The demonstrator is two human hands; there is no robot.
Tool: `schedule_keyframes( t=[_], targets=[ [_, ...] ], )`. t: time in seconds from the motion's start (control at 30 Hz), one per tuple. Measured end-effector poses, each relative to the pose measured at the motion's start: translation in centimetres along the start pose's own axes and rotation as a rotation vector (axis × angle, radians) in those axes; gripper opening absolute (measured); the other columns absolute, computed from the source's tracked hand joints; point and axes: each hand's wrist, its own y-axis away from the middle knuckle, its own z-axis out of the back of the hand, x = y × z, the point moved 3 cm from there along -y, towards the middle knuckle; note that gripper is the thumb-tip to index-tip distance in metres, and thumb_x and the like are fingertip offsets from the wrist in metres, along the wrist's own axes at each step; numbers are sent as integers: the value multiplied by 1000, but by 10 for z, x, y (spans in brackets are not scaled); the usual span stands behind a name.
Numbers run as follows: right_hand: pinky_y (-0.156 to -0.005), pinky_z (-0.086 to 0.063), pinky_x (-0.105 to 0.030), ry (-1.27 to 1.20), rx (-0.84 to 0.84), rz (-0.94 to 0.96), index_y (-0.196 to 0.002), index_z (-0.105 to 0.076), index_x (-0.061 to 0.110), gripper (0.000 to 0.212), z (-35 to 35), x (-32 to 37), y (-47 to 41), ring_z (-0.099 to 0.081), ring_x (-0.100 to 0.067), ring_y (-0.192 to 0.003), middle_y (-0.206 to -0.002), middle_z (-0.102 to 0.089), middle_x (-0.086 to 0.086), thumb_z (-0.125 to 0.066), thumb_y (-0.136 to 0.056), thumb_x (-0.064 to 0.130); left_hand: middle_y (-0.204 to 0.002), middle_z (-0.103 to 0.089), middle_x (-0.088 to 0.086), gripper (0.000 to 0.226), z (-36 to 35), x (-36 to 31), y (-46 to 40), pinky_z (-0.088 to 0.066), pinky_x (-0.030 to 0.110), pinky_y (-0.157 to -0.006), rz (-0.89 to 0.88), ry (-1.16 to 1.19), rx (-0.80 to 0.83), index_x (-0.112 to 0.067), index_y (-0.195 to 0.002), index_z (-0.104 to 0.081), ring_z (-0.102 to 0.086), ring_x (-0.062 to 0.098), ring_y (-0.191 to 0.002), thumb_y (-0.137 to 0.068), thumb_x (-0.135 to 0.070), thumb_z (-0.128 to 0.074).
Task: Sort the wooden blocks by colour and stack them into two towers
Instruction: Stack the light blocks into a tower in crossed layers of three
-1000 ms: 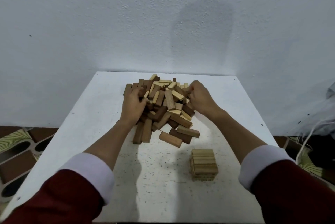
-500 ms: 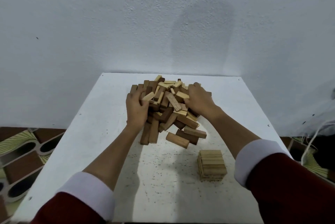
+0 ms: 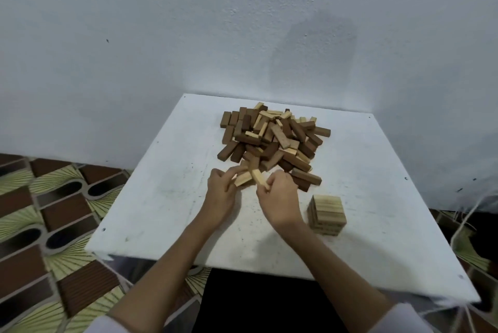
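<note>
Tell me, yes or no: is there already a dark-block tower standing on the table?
No. The only tower is built of light blocks, near the right hand; the dark blocks lie mixed in the loose pile.

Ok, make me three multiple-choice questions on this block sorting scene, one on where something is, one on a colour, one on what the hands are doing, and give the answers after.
1. Where does the small tower stand, seen from the person?
A. near and to the right of the pile
B. behind the pile, by the wall
C. at the table's left edge

2. What colour are the tower's blocks?
A. dark brown
B. light wood
C. mixed dark and light

3. What are the two hands doing?
A. lying flat on the table
B. each holding a light block
C. lifting the tower

Answers:
1 A: it stands on the table, nearer than the pile and to its right.
2 B: every visible layer is pale.
3 B: the left hand and the right hand each grip a pale block.
</note>
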Motion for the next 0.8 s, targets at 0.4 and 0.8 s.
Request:
schedule_keyframes(
  t=[0.4,0.8],
  targets=[
    [-95,-38,-36,-131,63,-22,-114,-46,4,26,-11,-26,21,-41,-26,-113,-119,-42,-12,-37,-91,-5,-86,-35,-5,21,-4,4,37,-32,7,-69,24,-170,19,-9,-101,-70,-43,16,-87,-94,-7,-51],
    [-100,-27,-21,-120,-36,147,-128,-49,7,33,-19,-43,23,-32,-18,-124,-127,-52,-5,-46,-95,4,-106,-63,-4,26,-12,3,48,-44,24,-82,-47,-104,-34,-15,-117,-63,-54,9,-97,-96,-17,-47]
  ],
)
